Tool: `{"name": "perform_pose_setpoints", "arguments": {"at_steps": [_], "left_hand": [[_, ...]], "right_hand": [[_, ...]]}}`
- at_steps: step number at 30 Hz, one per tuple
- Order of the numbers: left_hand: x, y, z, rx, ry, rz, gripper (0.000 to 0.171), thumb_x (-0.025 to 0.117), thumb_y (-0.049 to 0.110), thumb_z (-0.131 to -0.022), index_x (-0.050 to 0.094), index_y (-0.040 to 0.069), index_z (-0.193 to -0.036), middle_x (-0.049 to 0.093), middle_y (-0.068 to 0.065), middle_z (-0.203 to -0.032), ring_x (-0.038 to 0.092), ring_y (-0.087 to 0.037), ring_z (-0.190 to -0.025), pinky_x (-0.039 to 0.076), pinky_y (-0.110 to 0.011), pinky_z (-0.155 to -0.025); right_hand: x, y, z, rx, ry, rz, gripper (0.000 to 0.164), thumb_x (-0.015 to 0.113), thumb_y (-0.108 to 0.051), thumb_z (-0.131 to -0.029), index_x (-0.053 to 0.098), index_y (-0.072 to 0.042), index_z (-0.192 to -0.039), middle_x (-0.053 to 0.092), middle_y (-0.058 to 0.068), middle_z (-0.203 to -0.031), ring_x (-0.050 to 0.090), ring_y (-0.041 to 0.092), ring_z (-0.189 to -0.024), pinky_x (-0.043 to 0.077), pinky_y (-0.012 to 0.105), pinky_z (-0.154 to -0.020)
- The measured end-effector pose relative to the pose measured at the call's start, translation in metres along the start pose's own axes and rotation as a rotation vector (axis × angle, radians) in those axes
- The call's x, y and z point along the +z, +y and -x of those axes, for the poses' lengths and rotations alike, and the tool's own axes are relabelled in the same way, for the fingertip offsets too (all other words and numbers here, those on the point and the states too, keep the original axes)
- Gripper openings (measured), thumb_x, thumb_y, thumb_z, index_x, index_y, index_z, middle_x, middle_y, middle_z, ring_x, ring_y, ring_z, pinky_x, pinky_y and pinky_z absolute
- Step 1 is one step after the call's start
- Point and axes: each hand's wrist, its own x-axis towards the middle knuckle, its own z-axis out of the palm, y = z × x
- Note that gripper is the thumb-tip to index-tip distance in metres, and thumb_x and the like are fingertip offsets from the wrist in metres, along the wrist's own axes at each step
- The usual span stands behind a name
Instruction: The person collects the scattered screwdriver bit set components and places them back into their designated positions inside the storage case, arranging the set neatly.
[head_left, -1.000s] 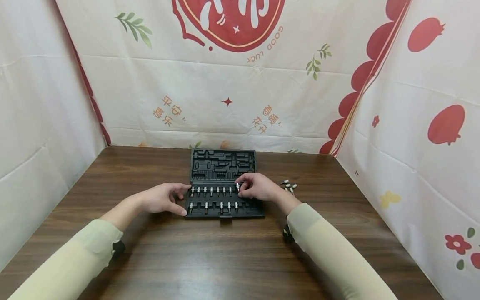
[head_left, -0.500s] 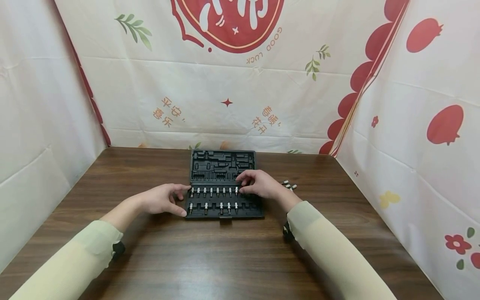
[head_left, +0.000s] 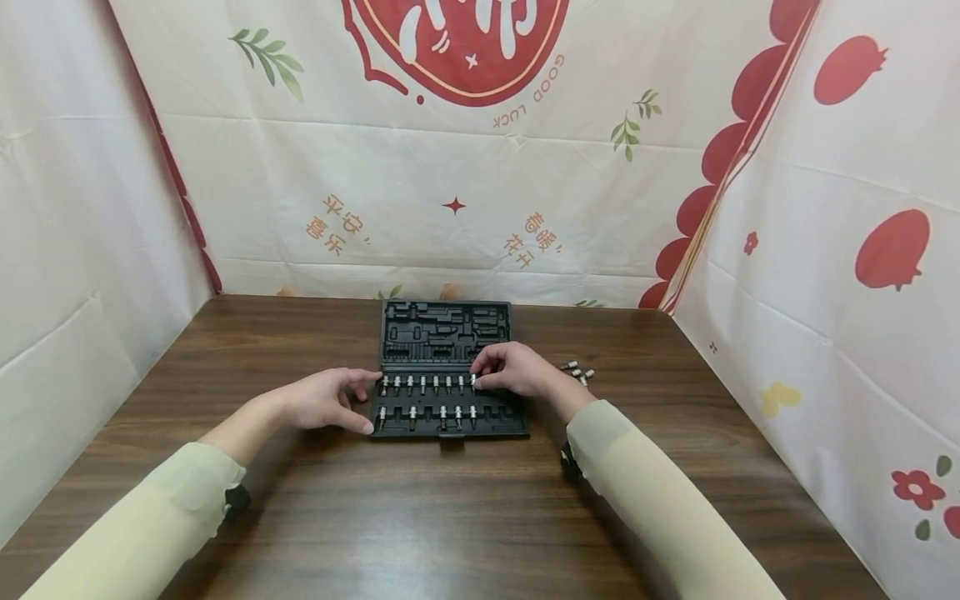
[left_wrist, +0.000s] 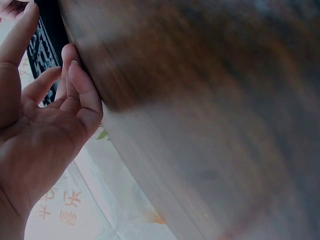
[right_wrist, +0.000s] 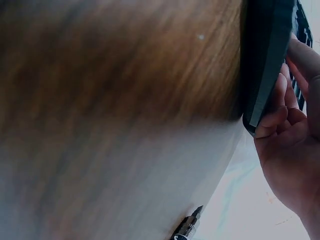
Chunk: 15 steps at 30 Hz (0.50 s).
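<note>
A black plastic case (head_left: 450,435) lies open on the table, with two rows of silver bit sockets (head_left: 423,383) in its near half. My left hand (head_left: 322,398) rests at the case's left side, thumb at the front corner and index finger at the back one, fingers spread. Over the right end of the back row, my right hand (head_left: 521,371) pinches the last bit socket (head_left: 473,381) between thumb and index finger, at its slot. In the right wrist view, the other fingers (right_wrist: 272,120) curl at the case's edge; the pinched piece is hidden there.
Several loose bit sockets (head_left: 577,372) lie on the wooden table (head_left: 420,525), right of the case behind the right wrist. The case's lid (head_left: 446,329) lies back toward the printed cloth (head_left: 450,150), which encloses the table's back and sides.
My right hand brought the bit socket to the back row's end slot, drew slightly off it, then came back and pinches it again. The left hand has stayed put.
</note>
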Motion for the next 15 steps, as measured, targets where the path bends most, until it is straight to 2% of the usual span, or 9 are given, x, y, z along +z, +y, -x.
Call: {"name": "perform_pose_setpoints", "arguments": {"at_steps": [4,11,15], "left_hand": [[0.0001,0.0007,-0.0006,-0.005,0.001,0.003,0.093,0.092,0.032,-0.091,0.045,0.003,-0.166,0.064,-0.016,-0.128,0.065,-0.019,-0.094,0.052,-0.037,-0.086],[-0.0001,0.0008,0.0002,-0.003,-0.002,0.002,0.094,0.093,0.032,-0.091,0.045,0.002,-0.166,0.064,-0.017,-0.128,0.065,-0.021,-0.095,0.053,-0.036,-0.086],[0.0,0.0006,0.0002,-0.002,-0.002,0.0,0.094,0.092,0.032,-0.091,0.045,0.002,-0.166,0.064,-0.017,-0.128,0.065,-0.02,-0.095,0.053,-0.035,-0.085]], "right_hand": [[-0.0012,0.0016,-0.0001,0.0,-0.001,-0.007,0.016,0.085,-0.023,-0.099,0.082,-0.019,-0.114,0.073,-0.001,-0.1,0.063,0.014,-0.091,0.051,0.033,-0.085],[-0.0031,0.0055,-0.0041,0.032,0.016,-0.001,0.043,0.086,-0.029,-0.098,0.072,-0.017,-0.137,0.069,0.0,-0.095,0.06,0.015,-0.084,0.049,0.032,-0.081],[-0.0022,0.0062,-0.0068,0.046,0.012,0.049,0.047,0.087,-0.035,-0.097,0.074,-0.018,-0.138,0.066,-0.002,-0.089,0.056,0.014,-0.078,0.047,0.031,-0.077]]}}
